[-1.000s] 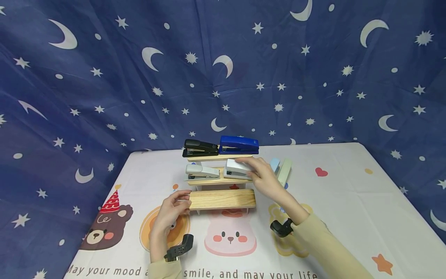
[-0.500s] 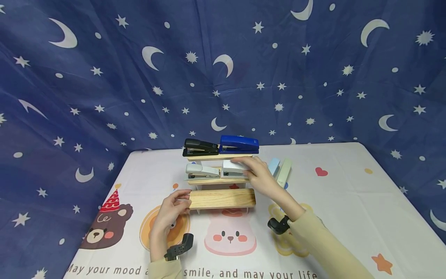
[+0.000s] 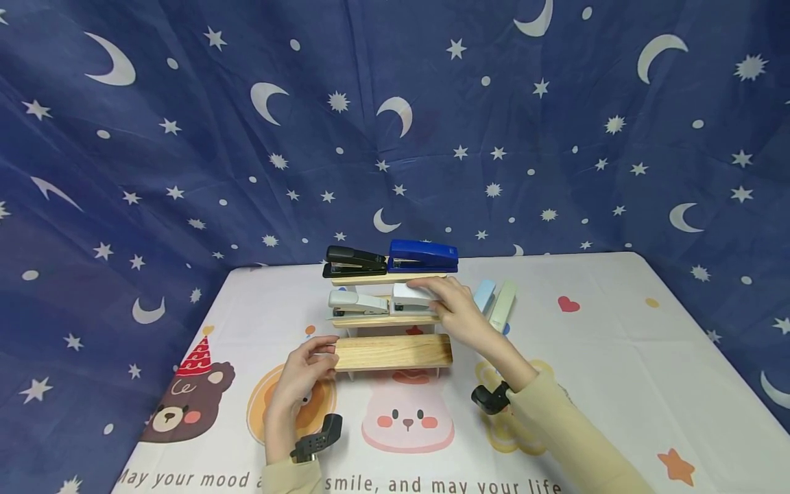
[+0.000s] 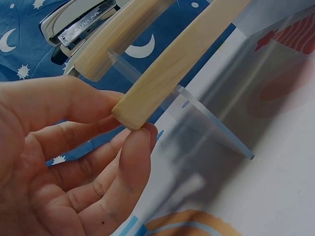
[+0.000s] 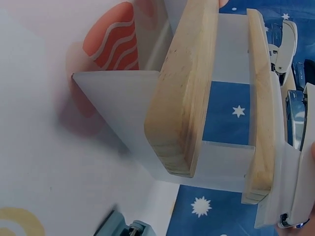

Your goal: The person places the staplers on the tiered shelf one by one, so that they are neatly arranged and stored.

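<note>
A tiered wooden rack (image 3: 395,353) with clear supports stands mid-table. My left hand (image 3: 304,370) pinches the left end of its lowest board (image 4: 167,64) between thumb and fingers. On the middle tier, my right hand (image 3: 461,314) grips a white stapler (image 3: 407,295) from above, hiding its right end. That stapler sits right beside a pale grey stapler (image 3: 358,302) on the same board. Above them, a black stapler (image 3: 353,261) and a blue stapler (image 3: 424,256) lie end to end on the top tier. Only a sliver of my right hand shows in the right wrist view.
To the right of the rack, a light blue stapler (image 3: 484,295) and a pale green stapler (image 3: 503,305) lie on the white printed tablecloth (image 3: 617,384). A dark blue curtain (image 3: 555,192) with moons and stars hangs behind the table.
My right hand has shifted slightly left with the white stapler, bringing it up beside the pale grey one. My left hand has stayed on the board.
</note>
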